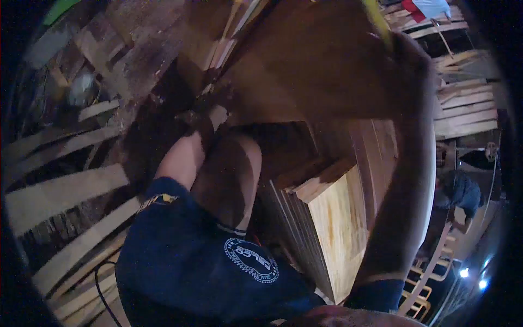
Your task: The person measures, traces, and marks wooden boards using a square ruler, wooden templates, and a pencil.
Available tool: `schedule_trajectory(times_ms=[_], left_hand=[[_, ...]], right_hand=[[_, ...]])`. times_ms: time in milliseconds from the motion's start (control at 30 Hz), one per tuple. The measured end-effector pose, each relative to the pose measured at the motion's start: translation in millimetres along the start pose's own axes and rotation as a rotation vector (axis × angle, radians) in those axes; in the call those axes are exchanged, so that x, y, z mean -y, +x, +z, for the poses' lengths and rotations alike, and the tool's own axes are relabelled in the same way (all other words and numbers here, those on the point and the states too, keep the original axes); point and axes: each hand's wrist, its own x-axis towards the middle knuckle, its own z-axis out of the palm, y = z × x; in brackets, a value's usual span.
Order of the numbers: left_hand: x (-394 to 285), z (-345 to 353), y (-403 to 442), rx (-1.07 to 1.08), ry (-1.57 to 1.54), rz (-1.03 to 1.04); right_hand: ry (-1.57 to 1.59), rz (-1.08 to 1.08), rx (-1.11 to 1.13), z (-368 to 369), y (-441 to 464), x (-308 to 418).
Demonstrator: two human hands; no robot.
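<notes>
A broad brown wooden panel (pixel 305 65) fills the upper middle. My right hand (pixel 406 52), dark and blurred, grips its right edge, beside a blurred yellow strip (pixel 378 22). My right arm runs down the right side of the view. From the dark blue sleeve my left arm reaches up toward the panel's lower left corner; my left hand (pixel 210 120) is there in deep shadow, its fingers not clear. Under the panel, upright boards (pixel 340 229) lean in a stack, the front one pale and lit.
Loose planks (pixel 71 191) lie on the left. More cut boards (pixel 466 109) are piled at the upper right. Another person (pixel 463 193) is at the far right, near a ladder-like wooden frame (pixel 430 272). My bare knee (pixel 242 152) shows below the panel.
</notes>
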Motion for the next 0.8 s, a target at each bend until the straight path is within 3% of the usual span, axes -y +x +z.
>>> schedule_trajectory(times_ms=[167, 233, 367, 433, 467, 533, 633, 733, 800], left_hand=[[-34.9, 11.9, -14.0, 0.085, -0.109, 0.103], [-64.8, 26.4, -31.1, 0.111, -0.081, 0.097], [-60.1, 34.5, -31.0, 0.194, 0.168, 0.215], [-64.2, 45.0, -33.4, 0.154, 0.104, 0.074], [-66.7, 54.8, -37.0, 0.014, 0.189, 0.342], [-72.2, 70.4, -53.3, -0.274, 0.336, 0.879], [-124.7, 80.4, -168.3, 0.126, 0.155, 1.118], [-120.8, 112.5, -208.6, 0.697, 0.321, 0.565], [-82.4, 140.7, -206.5, 0.809, 0.445, 0.444]], right_hand=[[-0.079, 0.13, -0.082, -0.1, -0.6, 41.2], [-0.091, 0.354, 0.042, -31.7, -5.6, 63.9], [0.005, 0.359, -0.038, -52.0, -78.1, 13.8], [-0.026, 0.466, -0.009, -78.9, -122.0, -0.8], [-0.073, 0.547, 0.038, -93.9, -144.8, -7.4], [0.05, 0.695, -0.123, -115.2, -204.0, -23.4], [-0.13, 0.945, -0.225, -156.9, -302.6, -32.2], [-0.273, 1.199, -0.272, -211.3, -411.6, -32.8], [-0.373, 1.429, -0.303, -252.1, -532.0, -50.8]])
